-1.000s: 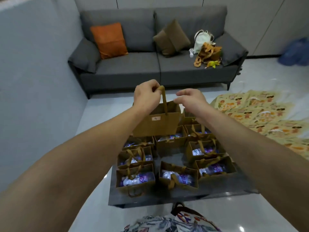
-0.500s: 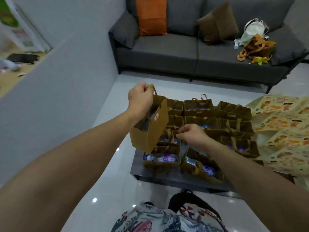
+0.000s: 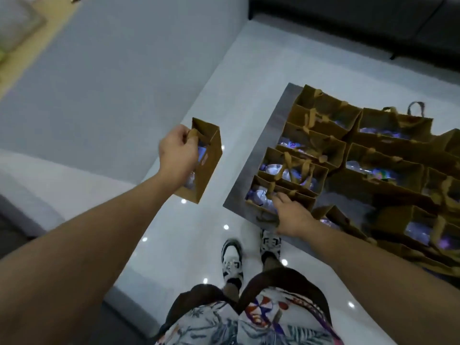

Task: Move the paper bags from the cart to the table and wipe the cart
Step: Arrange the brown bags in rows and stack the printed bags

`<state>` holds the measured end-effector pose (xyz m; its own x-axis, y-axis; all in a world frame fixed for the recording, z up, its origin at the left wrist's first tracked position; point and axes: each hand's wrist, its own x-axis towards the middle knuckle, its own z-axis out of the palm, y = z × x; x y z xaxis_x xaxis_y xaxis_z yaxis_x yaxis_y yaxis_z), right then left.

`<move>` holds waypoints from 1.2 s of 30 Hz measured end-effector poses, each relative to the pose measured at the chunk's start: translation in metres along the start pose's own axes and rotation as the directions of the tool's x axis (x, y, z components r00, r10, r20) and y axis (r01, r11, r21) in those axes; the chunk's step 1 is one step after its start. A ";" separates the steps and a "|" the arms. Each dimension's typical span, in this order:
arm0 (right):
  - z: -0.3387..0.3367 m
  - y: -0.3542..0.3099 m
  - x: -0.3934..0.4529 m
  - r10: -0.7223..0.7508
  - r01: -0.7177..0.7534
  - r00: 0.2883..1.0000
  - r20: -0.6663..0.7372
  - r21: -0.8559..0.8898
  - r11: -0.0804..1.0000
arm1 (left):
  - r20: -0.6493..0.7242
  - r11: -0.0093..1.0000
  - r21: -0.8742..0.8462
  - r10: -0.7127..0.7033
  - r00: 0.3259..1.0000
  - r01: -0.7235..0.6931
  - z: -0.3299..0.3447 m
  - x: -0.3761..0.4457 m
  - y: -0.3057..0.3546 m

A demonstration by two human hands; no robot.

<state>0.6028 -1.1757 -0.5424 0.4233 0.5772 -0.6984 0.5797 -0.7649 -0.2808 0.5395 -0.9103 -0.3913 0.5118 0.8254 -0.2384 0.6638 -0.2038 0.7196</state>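
Bag (image 3: 208, 165) in left hand (image 3: 178, 151), label unreadable.

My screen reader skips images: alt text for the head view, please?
The left hand holds a brown paper bag by its handle over the floor, while the right hand reaches a bag at the cart's near corner.

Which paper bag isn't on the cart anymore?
The paper bag held by the left hand, hanging over the floor. All the others sit on the cart.
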 end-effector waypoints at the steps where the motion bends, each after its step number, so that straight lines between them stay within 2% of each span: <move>1: 0.003 0.001 0.005 -0.011 0.011 1.000 -0.027 -0.020 1.000 | -0.027 1.000 0.022 -0.014 1.000 0.014 0.001 0.002 -0.008; 3: 0.007 0.005 0.012 -0.055 0.051 0.988 -0.142 -0.030 0.998 | -0.070 0.998 0.046 -0.048 0.996 0.051 0.004 0.005 -0.022; 5: 0.015 0.008 0.010 -0.211 0.202 0.940 -0.270 -0.061 0.977 | -0.090 0.995 0.056 -0.081 0.993 0.086 0.009 0.005 -0.036; 6: 0.021 0.010 0.007 -0.319 0.291 0.894 -0.315 -0.134 0.947 | -0.087 0.992 0.067 -0.097 0.992 0.103 0.013 0.004 -0.042; 8: 0.038 0.016 0.001 -0.437 0.336 0.833 -0.339 -0.317 0.887 | -0.068 0.988 0.087 -0.119 0.991 0.124 0.021 -0.001 -0.054; 9: 0.043 0.017 -0.002 -0.407 0.287 0.855 -0.322 -0.362 0.887 | -0.056 0.987 0.092 -0.126 0.990 0.131 0.026 -0.004 -0.060; 11: 0.045 0.021 -0.004 -0.194 0.096 0.946 -0.258 -0.348 0.932 | -0.038 0.984 0.104 -0.144 0.989 0.147 0.034 -0.010 -0.069; 13: 0.045 0.027 -0.003 -0.016 -0.035 0.985 -0.174 -0.287 0.957 | -0.018 0.980 0.109 -0.164 0.986 0.165 0.041 -0.015 -0.078; 14: 0.043 0.027 -0.003 0.003 -0.036 0.994 -0.113 -0.292 0.956 | -0.005 0.979 0.110 -0.171 0.985 0.171 0.044 -0.017 -0.081; 16: 0.043 0.023 -0.006 -0.057 0.044 0.998 -0.025 -0.366 0.930 | 0.018 0.976 0.119 -0.184 0.983 0.180 0.048 -0.020 -0.086; 19: 0.047 0.015 -0.016 -0.081 0.079 0.997 0.010 -0.340 0.937 | 0.045 0.974 0.134 -0.188 0.981 0.180 0.053 -0.022 -0.088; 23: 0.058 0.020 -0.022 -0.063 0.041 0.995 -0.081 -0.258 0.965 | 0.069 0.976 0.152 -0.170 0.983 0.158 0.057 -0.020 -0.086; 25: 0.063 0.024 -0.020 -0.082 0.032 0.981 -0.174 -0.273 0.962 | 0.077 0.977 0.153 -0.164 0.983 0.151 0.058 -0.019 -0.087; 28: 0.059 0.022 -0.010 -0.113 0.049 0.967 -0.229 -0.269 0.962 | 0.091 0.980 0.139 -0.157 0.983 0.144 0.060 -0.017 -0.089; 31: 0.049 0.014 0.011 -0.023 -0.013 0.975 -0.223 -0.157 0.988 | 0.108 0.981 0.149 -0.143 0.984 0.127 0.063 -0.016 -0.086; 35: 0.036 0.005 0.034 0.207 -0.192 0.974 -0.095 0.149 0.970 | 0.100 0.983 0.150 -0.121 0.988 0.105 0.062 -0.012 -0.084; 36: 0.032 0.004 0.037 0.229 -0.216 0.972 -0.058 0.176 0.960 | 0.099 0.983 0.155 -0.118 0.988 0.102 0.060 -0.011 -0.084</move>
<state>0.5985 -1.1666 -0.5908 0.5849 0.4022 -0.7044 0.3426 -0.9096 -0.2350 0.5113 -0.9339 -0.4883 0.4815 0.7873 -0.3850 0.7890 -0.1981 0.5816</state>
